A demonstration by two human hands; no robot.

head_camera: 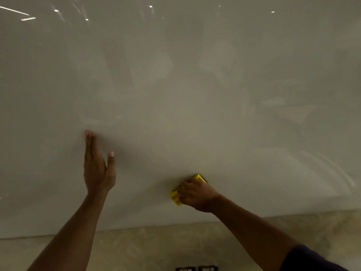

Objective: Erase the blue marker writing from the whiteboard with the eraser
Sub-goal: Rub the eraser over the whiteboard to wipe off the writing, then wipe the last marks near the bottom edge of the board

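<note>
A large glossy whiteboard (175, 75) fills nearly the whole view; I see no blue writing on it, only faint smears and reflections. My right hand (197, 194) grips a yellow eraser (175, 196) with a dark pad and presses it against the board's lower middle, close to the bottom edge. My left hand (97, 167) rests flat on the board to the left, fingers straight and pointing up, thumb spread, holding nothing.
The board's bottom edge (136, 227) runs across the lower frame, with a beige wall (156, 249) below it. Two dark wall sockets (196, 268) sit at the bottom centre. Ceiling light reflections glint along the board's top.
</note>
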